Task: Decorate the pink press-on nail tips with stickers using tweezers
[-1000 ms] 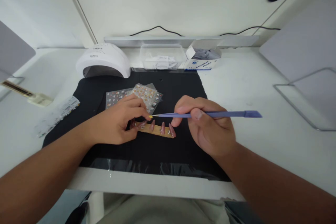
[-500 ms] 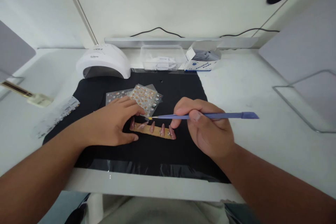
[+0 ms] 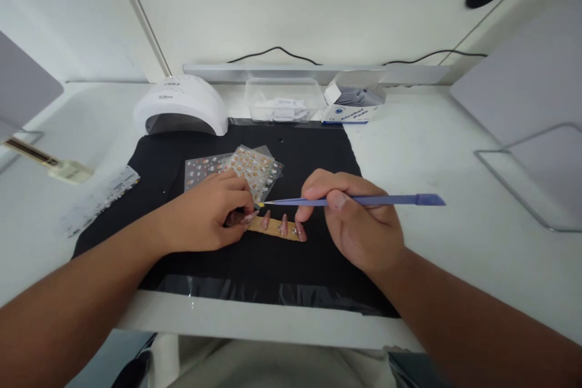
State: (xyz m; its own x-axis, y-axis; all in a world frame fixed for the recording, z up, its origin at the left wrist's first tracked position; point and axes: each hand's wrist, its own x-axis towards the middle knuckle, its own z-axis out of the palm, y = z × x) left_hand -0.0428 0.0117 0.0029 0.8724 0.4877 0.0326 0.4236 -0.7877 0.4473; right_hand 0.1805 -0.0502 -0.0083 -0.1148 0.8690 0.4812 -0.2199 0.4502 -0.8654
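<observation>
My right hand (image 3: 357, 227) grips purple tweezers (image 3: 377, 199) that point left, and a tiny yellow sticker sits at their tip. My left hand (image 3: 207, 215) rests on the black mat (image 3: 291, 267), fingers curled over the left end of a wooden stick (image 3: 273, 228). Several pink false nails (image 3: 282, 224) are stuck along that stick. The tweezer tip hovers just above my left fingertips and the leftmost nails. Sticker sheets (image 3: 252, 165) lie on the mat right behind my left hand.
A white nail lamp (image 3: 180, 105) stands at the back left. Behind the mat are a clear plastic box (image 3: 282, 99) and a box of alcohol pads (image 3: 352, 104). Another sticker sheet (image 3: 97, 199) lies left of the mat. Grey panels on wire stands flank both sides.
My left fingers opened flat half a second ago and have now curled back over the stick's left end. The tweezers have stayed almost still, tip near the leftmost nails.
</observation>
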